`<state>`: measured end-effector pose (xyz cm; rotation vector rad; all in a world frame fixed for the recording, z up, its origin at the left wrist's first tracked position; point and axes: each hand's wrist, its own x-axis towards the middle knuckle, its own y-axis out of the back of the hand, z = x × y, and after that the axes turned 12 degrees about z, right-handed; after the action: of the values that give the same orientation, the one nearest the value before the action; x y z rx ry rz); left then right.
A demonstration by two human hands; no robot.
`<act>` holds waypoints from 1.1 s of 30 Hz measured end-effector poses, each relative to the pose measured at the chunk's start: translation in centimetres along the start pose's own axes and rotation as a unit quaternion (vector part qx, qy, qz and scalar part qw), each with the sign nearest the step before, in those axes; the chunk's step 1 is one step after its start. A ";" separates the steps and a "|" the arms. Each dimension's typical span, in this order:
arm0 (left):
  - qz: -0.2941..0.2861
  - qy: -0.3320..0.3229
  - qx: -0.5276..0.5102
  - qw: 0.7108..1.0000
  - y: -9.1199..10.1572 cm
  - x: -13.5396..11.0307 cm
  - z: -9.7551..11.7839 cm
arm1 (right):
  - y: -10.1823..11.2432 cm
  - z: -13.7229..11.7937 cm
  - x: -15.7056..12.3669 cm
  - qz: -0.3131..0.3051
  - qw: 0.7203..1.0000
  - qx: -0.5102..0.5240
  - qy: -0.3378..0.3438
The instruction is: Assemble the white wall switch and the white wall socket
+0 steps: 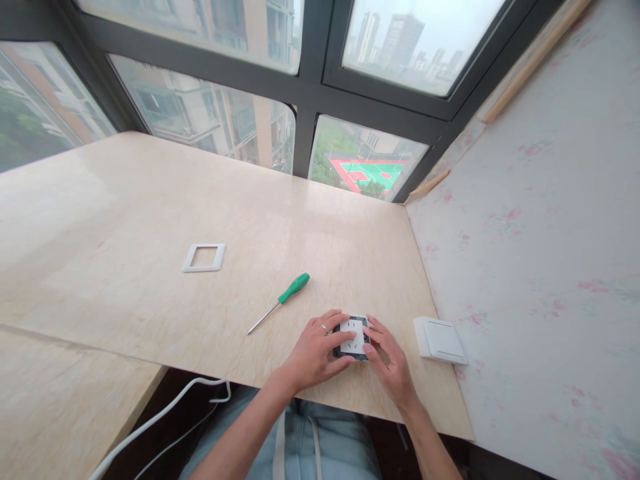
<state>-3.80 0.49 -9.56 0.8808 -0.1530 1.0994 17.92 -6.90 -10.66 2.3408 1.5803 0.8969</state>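
A white wall socket module [353, 335] with a dark back lies on the beige board near its front edge. My left hand [315, 353] grips its left side, thumb on the face, a ring on one finger. My right hand [390, 360] holds its right side with curled fingers. A green-handled screwdriver [281, 301] lies just to the left of the hands, tip toward me. A white square frame plate [203, 257] rests further left on the board. A white switch [440, 340] sits at the right edge of the board, close to my right hand.
The beige board [150, 200] runs to a dark-framed window [305, 100] at the back. A floral-papered wall [540, 233] borders the right side. White cables [165, 413] hang below the front edge, beside my lap in light jeans.
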 end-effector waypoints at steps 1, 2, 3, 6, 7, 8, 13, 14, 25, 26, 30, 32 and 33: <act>0.001 0.001 -0.003 1.000 0.0 0.0 -0.1 | 0.1 -0.1 0.0 -0.001 1.000 -0.002 0.004; 0.001 0.002 -0.006 1.000 0.0 -0.1 -0.2 | 0.1 -0.1 0.1 -0.001 1.000 -0.003 0.008; 0.001 0.002 -0.008 1.000 0.0 -0.1 -0.2 | 0.2 -0.1 0.1 0.001 1.000 -0.005 0.011; -0.001 0.004 -0.014 1.000 0.0 -0.2 -0.4 | 0.2 0.0 0.1 0.007 1.000 -0.004 0.008; 0.000 0.004 -0.016 1.000 0.0 -0.2 -0.4 | 0.1 0.0 0.0 0.008 1.000 -0.002 0.003; 0.002 0.005 -0.017 1.000 0.0 -0.2 -0.5 | 0.1 0.1 0.0 0.009 1.000 0.001 -0.002; 0.013 0.016 -0.020 1.000 0.0 -0.2 -0.5 | -0.1 0.4 -0.2 0.009 0.999 0.007 -0.032; 0.014 0.017 -0.020 1.000 0.0 -0.2 -0.5 | -0.1 0.4 -0.3 0.008 0.999 0.006 -0.036; 0.016 0.006 -0.015 1.000 -0.1 -0.1 -0.6 | 0.1 0.4 -0.3 0.000 0.999 -0.018 -0.038; 0.015 0.004 -0.013 1.000 0.0 -0.1 -0.6 | 0.1 0.4 -0.3 -0.001 0.999 -0.020 -0.036; 0.010 0.003 -0.008 1.000 0.1 -0.1 -0.5 | 0.0 0.3 -0.3 -0.004 0.999 -0.023 -0.034; 0.009 0.002 -0.007 1.000 0.2 -0.1 -0.4 | 0.0 0.3 -0.3 -0.006 0.999 -0.024 -0.033; 0.009 0.001 -0.006 1.000 0.2 -0.2 -0.4 | 0.0 0.3 -0.3 -0.006 0.999 -0.023 -0.032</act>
<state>-4.15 0.67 -9.78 0.8695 -0.1668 1.1155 18.05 -7.11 -11.04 2.3016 1.5314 0.8380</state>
